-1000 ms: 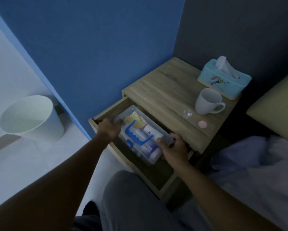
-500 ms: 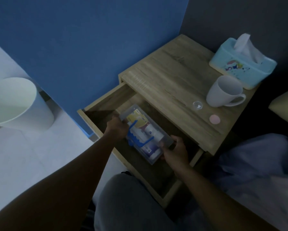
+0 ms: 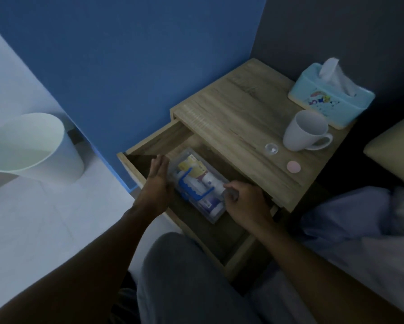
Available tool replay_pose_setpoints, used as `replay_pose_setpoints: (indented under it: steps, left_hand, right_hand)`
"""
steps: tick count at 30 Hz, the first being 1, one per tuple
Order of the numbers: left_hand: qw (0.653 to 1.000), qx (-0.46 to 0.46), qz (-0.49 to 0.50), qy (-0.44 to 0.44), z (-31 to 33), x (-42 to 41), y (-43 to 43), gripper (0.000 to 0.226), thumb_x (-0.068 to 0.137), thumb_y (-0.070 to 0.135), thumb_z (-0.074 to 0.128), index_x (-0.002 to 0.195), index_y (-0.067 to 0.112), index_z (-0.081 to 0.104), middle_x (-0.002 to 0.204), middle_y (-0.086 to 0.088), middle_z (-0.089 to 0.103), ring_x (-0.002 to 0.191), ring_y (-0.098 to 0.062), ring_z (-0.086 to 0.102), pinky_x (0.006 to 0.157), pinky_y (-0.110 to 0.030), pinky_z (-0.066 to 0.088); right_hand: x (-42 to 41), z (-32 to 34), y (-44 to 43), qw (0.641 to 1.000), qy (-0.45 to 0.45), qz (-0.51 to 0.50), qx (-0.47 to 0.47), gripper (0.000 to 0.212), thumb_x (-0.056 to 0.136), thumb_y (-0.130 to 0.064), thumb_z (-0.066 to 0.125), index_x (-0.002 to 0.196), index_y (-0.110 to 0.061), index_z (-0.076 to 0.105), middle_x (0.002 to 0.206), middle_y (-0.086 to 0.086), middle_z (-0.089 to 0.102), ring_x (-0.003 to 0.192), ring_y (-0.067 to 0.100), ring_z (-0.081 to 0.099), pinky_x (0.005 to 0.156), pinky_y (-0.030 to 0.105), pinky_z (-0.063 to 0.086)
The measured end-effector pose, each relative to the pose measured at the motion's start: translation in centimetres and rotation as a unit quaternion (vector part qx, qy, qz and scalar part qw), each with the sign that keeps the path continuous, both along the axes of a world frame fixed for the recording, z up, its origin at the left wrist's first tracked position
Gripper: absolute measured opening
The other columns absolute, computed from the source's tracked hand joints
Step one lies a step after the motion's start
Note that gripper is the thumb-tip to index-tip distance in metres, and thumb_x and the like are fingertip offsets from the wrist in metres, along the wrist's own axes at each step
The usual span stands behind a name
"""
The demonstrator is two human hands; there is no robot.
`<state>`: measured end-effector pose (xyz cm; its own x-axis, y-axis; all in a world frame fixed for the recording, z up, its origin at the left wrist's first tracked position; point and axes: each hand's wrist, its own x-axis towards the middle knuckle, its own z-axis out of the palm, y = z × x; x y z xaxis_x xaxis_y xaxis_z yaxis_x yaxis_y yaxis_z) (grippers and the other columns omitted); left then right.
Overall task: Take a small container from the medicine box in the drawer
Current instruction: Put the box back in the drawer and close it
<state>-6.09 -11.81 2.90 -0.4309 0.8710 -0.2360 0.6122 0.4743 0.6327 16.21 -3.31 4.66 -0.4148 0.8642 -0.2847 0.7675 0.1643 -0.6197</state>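
Observation:
A clear plastic medicine box (image 3: 216, 216) with a blue handle (image 3: 189, 184) lies in the open wooden drawer (image 3: 237, 254) of the nightstand. Through its lid I see a yellow packet (image 3: 191, 166), a white bottle (image 3: 210, 181) and other small packs. My left hand (image 3: 158, 181) is flat and open, fingers straight, against the box's left long side. My right hand (image 3: 245, 202) has its fingers curled on the box's right edge near the front corner, hiding that corner.
On the nightstand top (image 3: 229, 118) stand a white mug (image 3: 305, 130), a light-blue tissue box (image 3: 332, 99), a tiny clear cup (image 3: 271, 148) and a pink disc (image 3: 293, 167). A white bin (image 3: 32, 148) stands on the floor at left. Bedding (image 3: 350, 213) lies at right, my knee (image 3: 187, 272) below the drawer.
The box has gone from being held over the drawer to lying in it. My left hand has let go and opened flat beside it. My right hand stays on the box's edge.

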Motion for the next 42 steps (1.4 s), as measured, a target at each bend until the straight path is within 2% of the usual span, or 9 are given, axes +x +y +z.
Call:
replay_pose_setpoints:
  steps: [3, 6, 9, 12, 17, 23, 26, 34, 42]
  left_hand:
    - [0.997, 0.059, 0.006, 0.055, 0.4, 0.5, -2.3, 0.086, 0.090, 0.023, 0.063, 0.156, 0.022, 0.008, 0.165, -0.002, -0.014, 0.150, -0.024, -0.016, 0.119, -0.049, 0.013]
    - [0.994, 0.092, 0.035, 0.055, 0.2, 0.6, -4.5, 0.098, 0.090, 0.028, 0.064, 0.157, 0.018, -0.006, 0.164, -0.002, -0.021, 0.150, -0.021, -0.017, 0.122, -0.049, 0.014]
    - [0.991, 0.091, 0.096, -0.029, -0.4, 0.7, -5.9, 0.116, 0.081, 0.042, 0.071, 0.154, 0.024, -0.018, 0.164, 0.000, -0.021, 0.151, -0.021, -0.016, 0.122, -0.049, 0.011]
    - [0.982, 0.073, 0.118, -0.125, -1.2, 1.4, -6.4, 0.120, 0.074, 0.053, 0.068, 0.151, 0.030, -0.021, 0.166, -0.001, -0.005, 0.152, -0.027, 0.007, 0.118, -0.047, 0.020]
    - [0.977, 0.037, 0.122, -0.169, -3.0, 1.7, -5.8, 0.097, 0.087, 0.039, 0.066, 0.153, 0.035, -0.005, 0.162, -0.001, 0.026, 0.144, -0.031, 0.034, 0.112, -0.050, 0.036]
    - [0.971, 0.035, 0.133, -0.195, -3.3, 2.3, -2.5, 0.089, 0.089, 0.028, 0.066, 0.153, 0.031, 0.005, 0.158, -0.002, 0.033, 0.141, -0.028, 0.039, 0.109, -0.047, 0.040]
    - [0.969, 0.032, 0.133, -0.207, -3.5, 3.1, -0.1, 0.092, 0.091, 0.027, 0.064, 0.154, 0.029, -0.004, 0.156, -0.005, 0.037, 0.139, -0.029, 0.041, 0.106, -0.045, 0.042]
    - [0.954, 0.008, 0.112, -0.277, -4.5, 5.9, 5.6, 0.081, 0.099, 0.028, 0.047, 0.154, 0.021, -0.012, 0.149, -0.009, 0.045, 0.101, -0.005, 0.049, 0.075, -0.016, 0.043]
    - [0.953, 0.009, 0.111, -0.283, -4.3, 7.5, 10.3, 0.077, 0.100, 0.031, 0.044, 0.155, 0.015, -0.008, 0.155, -0.010, 0.038, 0.136, -0.030, 0.045, 0.094, -0.029, 0.040]
  right_hand:
    - [-0.1, 0.9, -0.3, 0.998, 0.010, 0.044, 0.052, 0.032, 0.098, -0.023, 0.054, 0.130, -0.026, 0.056, 0.125, -0.004, 0.063, 0.101, -0.001, 0.059, 0.065, 0.008, 0.043]
    - [0.3, 1.0, 0.2, 0.995, 0.017, 0.065, 0.078, 0.037, 0.098, -0.021, 0.053, 0.135, -0.024, 0.053, 0.133, 0.000, 0.059, 0.117, 0.010, 0.059, 0.087, 0.020, 0.050]
    - [1.6, 0.6, 1.3, 0.988, -0.009, 0.079, 0.133, 0.046, 0.096, -0.015, 0.054, 0.141, -0.018, 0.049, 0.148, 0.004, 0.050, 0.137, 0.017, 0.046, 0.107, 0.029, 0.040]
    - [3.4, -0.1, 2.7, 0.980, -0.043, 0.087, 0.171, 0.056, 0.094, -0.008, 0.054, 0.149, -0.013, 0.041, 0.158, 0.007, 0.038, 0.148, 0.022, 0.031, 0.119, 0.040, 0.031]
    - [5.9, -1.4, 5.0, 0.956, -0.122, 0.137, 0.229, 0.053, 0.099, -0.012, 0.049, 0.151, -0.008, 0.037, 0.159, 0.013, 0.035, 0.150, 0.027, 0.027, 0.122, 0.043, 0.023]
    - [6.8, -2.3, 5.4, 0.950, -0.115, 0.169, 0.235, 0.052, 0.102, -0.019, 0.041, 0.153, -0.008, 0.032, 0.163, 0.011, 0.027, 0.153, 0.023, 0.019, 0.124, 0.043, 0.017]
    - [7.0, -2.3, 5.7, 0.954, -0.108, 0.175, 0.219, 0.054, 0.104, -0.021, 0.040, 0.155, -0.011, 0.028, 0.165, 0.007, 0.020, 0.153, 0.016, 0.007, 0.125, 0.037, 0.006]
    - [7.4, -2.3, 6.1, 0.964, -0.047, 0.170, 0.201, 0.049, 0.105, -0.025, 0.037, 0.153, -0.016, 0.032, 0.164, 0.002, 0.025, 0.153, 0.013, 0.011, 0.126, 0.042, 0.013]
    - [7.6, -3.1, 6.5, 0.966, 0.020, 0.142, 0.213, 0.047, 0.103, -0.025, 0.044, 0.149, -0.016, 0.043, 0.158, 0.001, 0.037, 0.151, 0.014, 0.025, 0.123, 0.045, 0.024]
